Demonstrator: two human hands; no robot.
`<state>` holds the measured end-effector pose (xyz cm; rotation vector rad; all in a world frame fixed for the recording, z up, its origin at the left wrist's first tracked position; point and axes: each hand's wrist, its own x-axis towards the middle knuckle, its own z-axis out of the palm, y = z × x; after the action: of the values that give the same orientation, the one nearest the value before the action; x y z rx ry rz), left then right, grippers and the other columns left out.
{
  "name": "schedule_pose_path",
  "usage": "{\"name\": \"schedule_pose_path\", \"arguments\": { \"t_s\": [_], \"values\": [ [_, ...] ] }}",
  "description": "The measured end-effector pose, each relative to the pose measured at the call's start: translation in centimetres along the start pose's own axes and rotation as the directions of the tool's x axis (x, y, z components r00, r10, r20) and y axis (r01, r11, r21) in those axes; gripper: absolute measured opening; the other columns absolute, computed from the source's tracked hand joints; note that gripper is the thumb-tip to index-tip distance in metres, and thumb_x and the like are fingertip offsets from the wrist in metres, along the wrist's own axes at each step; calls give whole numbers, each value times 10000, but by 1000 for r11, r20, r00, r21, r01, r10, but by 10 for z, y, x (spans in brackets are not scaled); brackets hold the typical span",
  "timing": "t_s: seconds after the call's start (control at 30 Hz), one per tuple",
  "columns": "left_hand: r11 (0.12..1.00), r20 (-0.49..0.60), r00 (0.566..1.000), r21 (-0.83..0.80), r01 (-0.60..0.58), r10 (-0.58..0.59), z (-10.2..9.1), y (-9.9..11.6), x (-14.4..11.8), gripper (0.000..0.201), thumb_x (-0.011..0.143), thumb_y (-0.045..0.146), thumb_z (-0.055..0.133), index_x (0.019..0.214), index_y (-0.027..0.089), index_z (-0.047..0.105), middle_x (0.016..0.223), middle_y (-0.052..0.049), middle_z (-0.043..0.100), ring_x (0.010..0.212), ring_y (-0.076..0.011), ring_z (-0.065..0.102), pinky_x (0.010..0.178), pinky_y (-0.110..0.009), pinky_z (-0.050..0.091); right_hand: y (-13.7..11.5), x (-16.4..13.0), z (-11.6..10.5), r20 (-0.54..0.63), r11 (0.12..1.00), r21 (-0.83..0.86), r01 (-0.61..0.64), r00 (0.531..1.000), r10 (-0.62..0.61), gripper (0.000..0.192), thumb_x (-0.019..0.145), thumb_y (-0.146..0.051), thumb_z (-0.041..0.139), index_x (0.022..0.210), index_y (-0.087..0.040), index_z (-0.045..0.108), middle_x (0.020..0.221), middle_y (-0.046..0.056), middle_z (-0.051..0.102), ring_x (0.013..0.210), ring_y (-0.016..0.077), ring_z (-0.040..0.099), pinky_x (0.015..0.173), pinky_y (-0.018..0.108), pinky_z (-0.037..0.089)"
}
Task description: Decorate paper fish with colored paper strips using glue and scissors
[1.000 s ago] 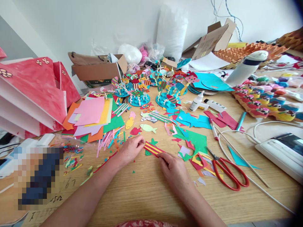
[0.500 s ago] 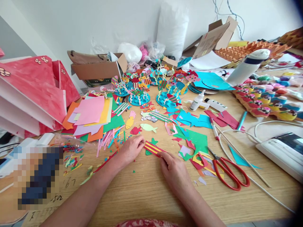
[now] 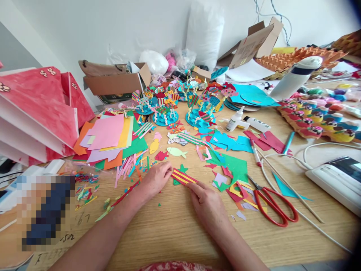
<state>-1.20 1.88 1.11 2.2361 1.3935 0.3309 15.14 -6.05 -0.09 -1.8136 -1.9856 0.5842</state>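
A red paper strip with yellow stripes (image 3: 182,176) stretches between my two hands, low over the tabletop. My right hand (image 3: 208,199) grips its right end between thumb and fingers. At the other end, the pinched fingers of my left hand (image 3: 158,177) are closed on the strip's left tip; the exact contact is hidden. A green paper starfish (image 3: 183,168) lies partly under the strip. Just beyond are cut-out paper fish: a pale green one (image 3: 177,152), a red one (image 3: 161,156) and a yellow one (image 3: 154,146).
Red-handled scissors (image 3: 275,205) lie to the right, near paper scraps (image 3: 242,194) and a white cable (image 3: 301,214). A glue bottle (image 3: 235,119) stands farther back. Stacked coloured paper (image 3: 107,131) is on the left. Finished fish models on blue bases (image 3: 166,118) stand behind.
Almost nothing differs. My right hand's fingers have shifted slightly left along the strip; my left hand stays at its end.
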Motion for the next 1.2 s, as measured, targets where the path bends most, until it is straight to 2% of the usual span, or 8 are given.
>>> {"name": "schedule_pose_path", "arguments": {
  "t_s": [0.57,0.77,0.97,1.2],
  "values": [
    [985,-23,993,133,-111,115,7,-4,-4,129,800,107,399,730,174,485,721,14,531,656,-113,471,598,-211,343,-2,0,-2,71,998,-59,-37,997,41,327,791,-79,397,981,-224,618,879,40,631,770,144,603,645,195,415],
    [984,-31,993,143,-107,113,7,-5,-3,132,805,117,393,719,176,474,710,16,525,650,-112,467,590,-212,335,-4,2,-2,66,997,-70,-28,997,33,314,800,-84,397,977,-218,619,905,44,631,778,150,605,635,200,415],
    [984,-36,993,144,-109,115,9,-7,-2,126,801,119,390,726,178,473,714,12,525,656,-118,470,589,-220,334,-3,2,-2,58,997,-71,-36,998,40,300,799,-83,401,949,-214,626,918,51,630,863,164,591,701,215,418],
    [983,-28,993,147,-106,112,10,-9,-3,117,790,115,396,736,180,479,726,9,532,664,-121,477,593,-223,340,-1,2,1,50,997,-75,-28,998,32,305,808,-89,389,949,-222,623,914,47,626,854,152,588,685,201,410]
  ]
}}
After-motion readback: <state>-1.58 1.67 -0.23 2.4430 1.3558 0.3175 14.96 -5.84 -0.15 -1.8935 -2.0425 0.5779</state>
